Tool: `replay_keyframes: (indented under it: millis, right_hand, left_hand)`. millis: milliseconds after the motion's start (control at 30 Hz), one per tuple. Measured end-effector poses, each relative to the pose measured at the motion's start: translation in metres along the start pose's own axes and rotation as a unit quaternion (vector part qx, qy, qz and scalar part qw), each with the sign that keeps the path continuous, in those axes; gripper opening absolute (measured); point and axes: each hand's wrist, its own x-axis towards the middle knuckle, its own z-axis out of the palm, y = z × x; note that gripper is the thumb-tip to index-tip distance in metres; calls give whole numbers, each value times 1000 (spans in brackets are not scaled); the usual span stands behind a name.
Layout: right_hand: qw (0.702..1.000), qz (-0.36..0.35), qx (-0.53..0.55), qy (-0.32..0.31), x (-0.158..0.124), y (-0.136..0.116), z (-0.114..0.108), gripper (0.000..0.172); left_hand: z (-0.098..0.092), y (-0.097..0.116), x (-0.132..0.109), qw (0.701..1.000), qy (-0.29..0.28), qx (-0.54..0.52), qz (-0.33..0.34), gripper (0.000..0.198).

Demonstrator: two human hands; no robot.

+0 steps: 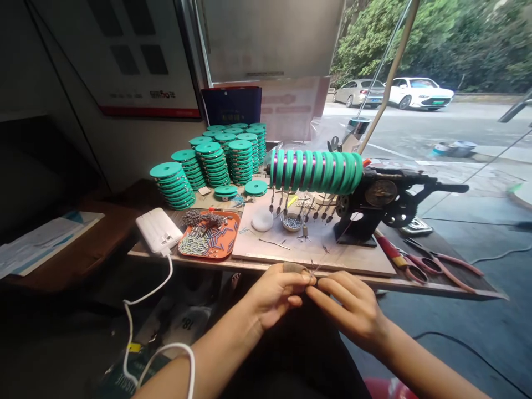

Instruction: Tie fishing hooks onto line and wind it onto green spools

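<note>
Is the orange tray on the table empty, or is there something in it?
Not empty. The orange tray holds many small grey and blue pieces, spread over most of its floor.

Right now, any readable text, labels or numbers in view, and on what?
"18", upside down, unsure: on pale packaging under the table.
Too blurred: small print on wall board.
Too blurred: label on blue box.
Too blurred: pink-and-white sign.
No text seen: small part pinched between left hand and right hand.
</note>
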Motion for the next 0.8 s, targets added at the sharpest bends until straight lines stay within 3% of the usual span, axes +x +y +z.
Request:
replay_keyframes:
  millis: [100, 167, 300, 367, 400, 500, 600, 700, 767, 800]
  right_hand:
    - [995, 77, 61, 10, -4, 0, 7, 15]
    - [974, 180, 136, 12, -9, 1, 11, 13]
    - [860, 391, 321, -63, -12, -5, 9, 12]
    - [815, 429, 373, -112, -7, -14, 2, 16]
    - [808, 432, 380, -129, -2, -19, -4, 17]
    - [830, 404, 355, -149, 24, -27, -23, 15]
    - [836, 393, 354, -148, 61, -12, -30, 12]
    - [796, 425, 392, -180, 97, 20, -16, 14]
    - [790, 425, 385, -218, 115, 38, 1, 13]
    - [791, 419, 379, -235, 121, 44, 9, 13]
  left_hand:
    - [2, -1, -1, 1000, 2, -5, -13, 12]
    - [3, -1, 0, 1000, 0, -3, -14, 12]
    - [7, -1, 2, 999, 4, 46, 15, 9]
    - [7, -2, 1, 974, 53, 179, 131, 9]
    - [6, -3, 0, 936, 86, 270, 211, 9]
    - [0, -12, -1, 758, 163, 490, 398, 11]
    - [-10, -23, 0, 618, 210, 572, 497, 16]
    - [-20, -29, 4, 482, 246, 602, 587, 20]
    - [-24, -28, 4, 415, 252, 616, 620, 21]
    - [-24, -27, 4, 398, 244, 623, 628, 22]
